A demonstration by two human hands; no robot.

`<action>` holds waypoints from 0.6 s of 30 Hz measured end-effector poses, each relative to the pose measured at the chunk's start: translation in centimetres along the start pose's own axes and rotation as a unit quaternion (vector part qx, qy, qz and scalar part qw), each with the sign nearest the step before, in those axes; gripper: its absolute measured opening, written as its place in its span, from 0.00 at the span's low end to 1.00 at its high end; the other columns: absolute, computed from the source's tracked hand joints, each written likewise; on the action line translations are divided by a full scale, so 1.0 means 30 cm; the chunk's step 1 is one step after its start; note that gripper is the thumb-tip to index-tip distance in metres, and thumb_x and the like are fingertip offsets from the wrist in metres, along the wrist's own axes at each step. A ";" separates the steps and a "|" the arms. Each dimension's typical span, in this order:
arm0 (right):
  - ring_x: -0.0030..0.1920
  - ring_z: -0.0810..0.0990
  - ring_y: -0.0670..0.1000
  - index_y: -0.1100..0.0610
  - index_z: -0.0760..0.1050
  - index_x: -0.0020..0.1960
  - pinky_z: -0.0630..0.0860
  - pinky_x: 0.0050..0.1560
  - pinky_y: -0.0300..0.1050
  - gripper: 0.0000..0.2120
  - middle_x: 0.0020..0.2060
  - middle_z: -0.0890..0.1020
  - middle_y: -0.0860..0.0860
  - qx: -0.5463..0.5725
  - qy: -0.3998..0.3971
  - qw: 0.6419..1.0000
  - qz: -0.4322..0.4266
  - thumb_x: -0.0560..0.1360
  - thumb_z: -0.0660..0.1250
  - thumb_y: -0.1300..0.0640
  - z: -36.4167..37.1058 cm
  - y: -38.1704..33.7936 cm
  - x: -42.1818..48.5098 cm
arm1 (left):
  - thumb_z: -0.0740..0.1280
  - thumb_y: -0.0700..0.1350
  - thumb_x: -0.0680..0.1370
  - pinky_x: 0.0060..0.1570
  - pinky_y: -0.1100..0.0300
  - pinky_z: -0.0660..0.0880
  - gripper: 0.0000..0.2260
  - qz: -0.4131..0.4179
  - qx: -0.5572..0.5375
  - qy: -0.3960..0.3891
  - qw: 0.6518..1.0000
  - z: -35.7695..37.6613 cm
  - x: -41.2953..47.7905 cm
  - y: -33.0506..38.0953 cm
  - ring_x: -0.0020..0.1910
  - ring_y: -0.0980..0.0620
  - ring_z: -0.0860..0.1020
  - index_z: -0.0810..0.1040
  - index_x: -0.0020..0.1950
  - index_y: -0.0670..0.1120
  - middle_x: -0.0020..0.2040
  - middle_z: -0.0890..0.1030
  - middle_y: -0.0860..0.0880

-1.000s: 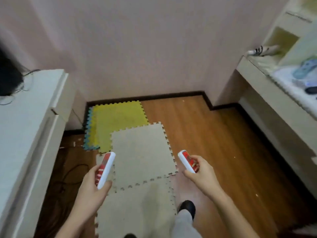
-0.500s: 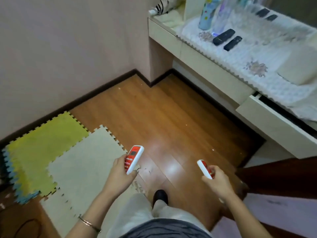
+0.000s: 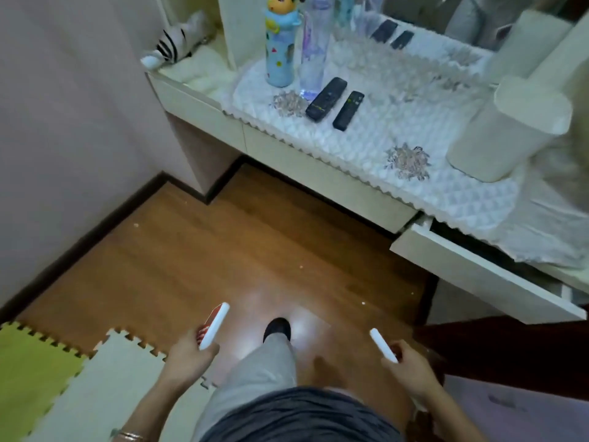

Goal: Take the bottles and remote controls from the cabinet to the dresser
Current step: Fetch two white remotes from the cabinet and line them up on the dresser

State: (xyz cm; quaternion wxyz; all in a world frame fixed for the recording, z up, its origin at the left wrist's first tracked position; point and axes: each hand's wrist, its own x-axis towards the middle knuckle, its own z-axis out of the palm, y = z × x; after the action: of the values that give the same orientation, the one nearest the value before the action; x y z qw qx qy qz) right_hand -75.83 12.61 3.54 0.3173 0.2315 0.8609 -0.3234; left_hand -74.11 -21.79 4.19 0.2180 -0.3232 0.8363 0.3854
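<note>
Grey trousers and a dark top fill the bottom of the view, with one dark shoe [image 3: 276,327] planted on the wood floor [image 3: 223,250]. The left hand [image 3: 188,358] is curled around a white remote with a red face [image 3: 214,325], fingers wrapped on its lower half so the top end sticks up and forward. There's a thin bracelet [image 3: 129,436] on that wrist. The right hand [image 3: 409,368] is closed on a second white remote [image 3: 383,345], which is turned edge-on, so only a sliver of red shows by the fingers. Both hands hang low over the floor, well apart, one each side of the leg.

Off to the left lie foam puzzle mats, a beige one [image 3: 111,378] and a green one [image 3: 28,368].

Further ahead is the dresser [image 3: 318,167], its surface covered with a bumpy white cloth [image 3: 398,129]. A drawer [image 3: 478,272] on the right side stands pulled open. On the cloth two black remotes [image 3: 326,99] lie side by side, just apart, angled the same way. Right behind them stand a clear bottle [image 3: 314,49] and, just beside it on the left, a light blue cartoon bottle [image 3: 280,49] with a character-head cap. A tall white container [image 3: 510,129] leans at the right. Further back there's what looks like a mirror showing the black remotes again. A striped plush toy [image 3: 173,46] sits in the far left nook.
</note>
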 end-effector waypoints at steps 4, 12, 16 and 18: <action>0.45 0.78 0.51 0.54 0.73 0.52 0.73 0.46 0.44 0.11 0.43 0.78 0.49 0.028 0.026 0.999 -0.005 0.71 0.68 0.56 -0.112 -0.189 0.158 | 0.66 0.39 0.74 0.33 0.64 0.66 0.16 0.094 0.028 -0.007 0.995 -0.066 0.245 0.312 0.43 0.48 0.73 0.73 0.62 0.40 0.47 0.75 0.48; 0.44 0.77 0.48 0.49 0.68 0.52 0.75 0.47 0.44 0.11 0.41 0.76 0.44 0.096 0.032 0.994 -0.029 0.73 0.67 0.57 -0.280 -0.427 0.405 | 0.66 0.41 0.74 0.36 0.65 0.67 0.19 0.147 0.066 -0.041 0.986 -0.067 0.505 0.653 0.46 0.51 0.74 0.71 0.65 0.44 0.51 0.75 0.50; 0.44 0.77 0.50 0.51 0.70 0.49 0.74 0.46 0.45 0.07 0.41 0.76 0.46 0.112 -0.001 0.994 -0.003 0.73 0.67 0.53 -0.333 -0.455 0.491 | 0.66 0.42 0.73 0.38 0.62 0.69 0.15 0.084 0.075 -0.059 0.992 -0.037 0.543 0.678 0.45 0.50 0.75 0.72 0.59 0.47 0.50 0.76 0.48; 0.43 0.77 0.50 0.53 0.72 0.48 0.72 0.46 0.45 0.07 0.42 0.78 0.49 0.124 -0.013 0.992 0.010 0.73 0.67 0.52 -0.348 -0.476 0.519 | 0.66 0.43 0.71 0.40 0.61 0.69 0.17 0.079 0.081 -0.061 0.992 -0.037 0.567 0.702 0.46 0.50 0.76 0.73 0.60 0.45 0.50 0.78 0.49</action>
State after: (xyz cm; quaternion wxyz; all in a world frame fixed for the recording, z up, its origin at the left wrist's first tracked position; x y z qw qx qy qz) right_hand -99.35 13.22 4.72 0.3008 0.2733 0.8074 -0.4277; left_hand -100.99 -18.60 5.03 0.2628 -0.2134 0.8727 0.3519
